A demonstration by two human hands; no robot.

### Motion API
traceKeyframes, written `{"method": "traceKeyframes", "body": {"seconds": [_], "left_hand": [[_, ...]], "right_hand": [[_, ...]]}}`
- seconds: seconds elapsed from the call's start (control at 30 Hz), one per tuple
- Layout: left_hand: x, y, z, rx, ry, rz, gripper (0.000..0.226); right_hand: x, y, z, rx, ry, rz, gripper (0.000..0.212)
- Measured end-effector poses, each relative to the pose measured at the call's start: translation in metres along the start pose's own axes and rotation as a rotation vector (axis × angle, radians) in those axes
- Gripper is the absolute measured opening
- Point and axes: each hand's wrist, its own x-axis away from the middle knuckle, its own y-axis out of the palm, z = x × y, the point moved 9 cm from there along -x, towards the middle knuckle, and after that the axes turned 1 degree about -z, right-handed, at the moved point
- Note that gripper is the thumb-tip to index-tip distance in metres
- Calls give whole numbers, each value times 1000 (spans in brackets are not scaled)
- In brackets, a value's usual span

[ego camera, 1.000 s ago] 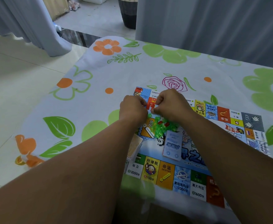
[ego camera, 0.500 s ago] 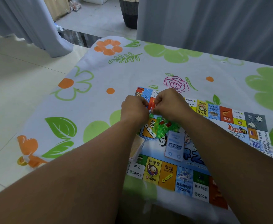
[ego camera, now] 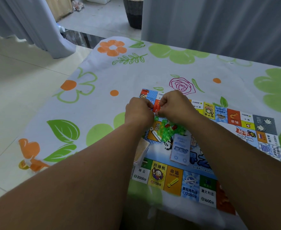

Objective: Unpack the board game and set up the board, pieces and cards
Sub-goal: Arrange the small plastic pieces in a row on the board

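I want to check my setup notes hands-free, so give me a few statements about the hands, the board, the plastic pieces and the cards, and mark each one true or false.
1. The left hand and right hand pinch a small orange piece between them. True.
2. The game board is folded shut. False: it lies open and flat on the flowered tablecloth.
3. Green plastic pieces are piled on the board, just nearer than the hands. True.
4. The blue cards lie off the board on the cloth. False: the stack lies on the board's middle area.
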Motion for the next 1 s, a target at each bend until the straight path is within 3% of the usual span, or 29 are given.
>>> {"method": "traceKeyframes", "body": {"seconds": [0.6, 0.77, 0.9, 1.0], "left_hand": [[0, -1, 1, -8, 6, 10, 23], [1, -2, 2, -14, 10, 7, 24], [4, -4, 4, -14, 3, 4, 25], [7, -7, 7, -13, -1, 1, 25]], "right_hand": [[1, -1, 2, -57, 15, -7, 42], [2, -2, 1, -53, 11, -18, 39], [4, -17, 2, -81, 4, -7, 22], [11, -26, 1, -117, -21, -96, 15]]}}
